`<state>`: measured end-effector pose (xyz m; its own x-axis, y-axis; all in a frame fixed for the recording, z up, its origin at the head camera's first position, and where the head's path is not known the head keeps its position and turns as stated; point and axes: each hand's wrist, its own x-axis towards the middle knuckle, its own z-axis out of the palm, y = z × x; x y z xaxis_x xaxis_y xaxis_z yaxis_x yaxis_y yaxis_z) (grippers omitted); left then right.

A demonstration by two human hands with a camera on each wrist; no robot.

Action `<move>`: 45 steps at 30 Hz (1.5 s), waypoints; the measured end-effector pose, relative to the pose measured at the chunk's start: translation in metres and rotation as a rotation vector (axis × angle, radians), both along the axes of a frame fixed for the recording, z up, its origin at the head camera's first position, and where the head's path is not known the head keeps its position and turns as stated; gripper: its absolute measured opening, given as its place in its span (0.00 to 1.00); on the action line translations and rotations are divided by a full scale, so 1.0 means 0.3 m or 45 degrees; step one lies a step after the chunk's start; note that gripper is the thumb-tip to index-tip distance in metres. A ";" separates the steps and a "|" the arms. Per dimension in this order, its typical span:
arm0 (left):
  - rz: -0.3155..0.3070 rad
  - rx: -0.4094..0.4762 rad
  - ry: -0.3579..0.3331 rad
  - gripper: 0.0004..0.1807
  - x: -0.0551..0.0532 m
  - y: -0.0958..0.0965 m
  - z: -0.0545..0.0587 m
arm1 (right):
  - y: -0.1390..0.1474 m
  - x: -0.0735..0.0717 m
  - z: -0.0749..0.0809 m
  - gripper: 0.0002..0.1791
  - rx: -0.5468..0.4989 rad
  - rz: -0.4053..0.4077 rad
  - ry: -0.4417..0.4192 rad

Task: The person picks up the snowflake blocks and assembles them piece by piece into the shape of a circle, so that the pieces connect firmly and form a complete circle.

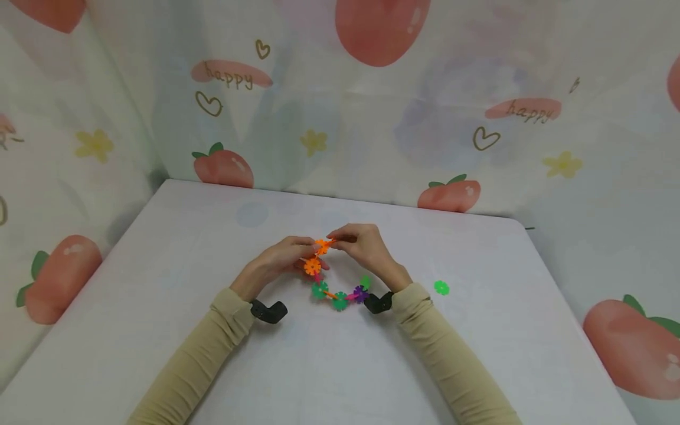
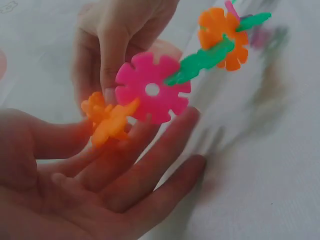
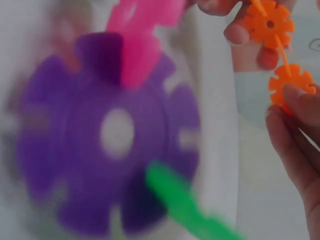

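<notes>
A chain of notched plastic snowflake discs hangs in a curve between my hands, with orange, pink, green [image 1: 340, 301] and purple [image 3: 45, 150] pieces. My left hand [image 1: 287, 255] pinches an orange disc [image 2: 107, 122] near one end, its thumb against the disc and the other fingers spread below. At that same end, my right hand [image 1: 365, 243] pinches another orange disc [image 3: 280, 87] between thumb and fingertips. A pink disc [image 2: 135, 75] follows the orange ones. The far end carries a light green disc [image 1: 365, 282] close to my right wrist.
A loose light green disc [image 1: 441, 287] lies on the white-covered table [image 1: 478, 354], right of my right forearm. Black wrist cameras [image 1: 268, 311] sit at both cuffs. A printed cloth backdrop [image 1: 372, 130] rises behind the table and along its sides.
</notes>
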<state>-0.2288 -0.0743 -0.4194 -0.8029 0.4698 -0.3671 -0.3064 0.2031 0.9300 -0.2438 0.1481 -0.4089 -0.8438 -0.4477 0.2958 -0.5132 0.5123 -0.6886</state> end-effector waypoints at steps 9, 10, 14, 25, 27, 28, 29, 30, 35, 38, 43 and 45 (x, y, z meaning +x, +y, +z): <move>0.011 -0.027 0.022 0.25 -0.003 0.011 0.006 | 0.000 0.016 0.005 0.05 0.007 -0.009 -0.122; 0.017 -0.044 0.023 0.24 -0.003 0.011 0.006 | 0.001 0.017 0.005 0.06 0.022 -0.012 -0.119; 0.036 -0.095 0.028 0.23 -0.002 0.008 0.011 | 0.017 0.025 0.012 0.07 0.061 -0.023 -0.119; 0.039 -0.163 0.032 0.24 -0.003 0.001 0.018 | 0.156 0.066 0.023 0.08 0.123 -0.065 -0.077; 0.037 -0.170 0.036 0.24 -0.004 0.001 0.019 | 0.184 0.073 0.023 0.08 0.146 -0.081 -0.069; 0.036 -0.170 0.038 0.24 -0.004 0.001 0.018 | 0.197 0.077 0.024 0.08 0.159 -0.090 -0.063; 0.038 -0.166 0.039 0.24 -0.004 0.001 0.017 | 0.211 0.081 0.024 0.08 0.172 -0.097 -0.057; 0.039 -0.164 0.041 0.25 -0.004 0.001 0.017 | 0.223 0.086 0.027 0.08 0.184 -0.106 -0.056; 0.047 -0.153 0.047 0.24 -0.004 0.000 0.011 | 0.277 0.116 0.035 0.09 0.230 -0.135 -0.076; 0.048 -0.151 0.052 0.24 -0.004 -0.001 0.009 | 0.307 0.131 0.034 0.09 0.253 -0.150 -0.091; 0.053 -0.145 0.047 0.24 -0.006 -0.005 0.010 | 0.358 0.157 0.031 0.09 0.296 -0.169 -0.107; 0.058 -0.141 0.043 0.24 -0.007 -0.007 0.010 | 0.381 0.166 0.029 0.09 0.315 -0.176 -0.107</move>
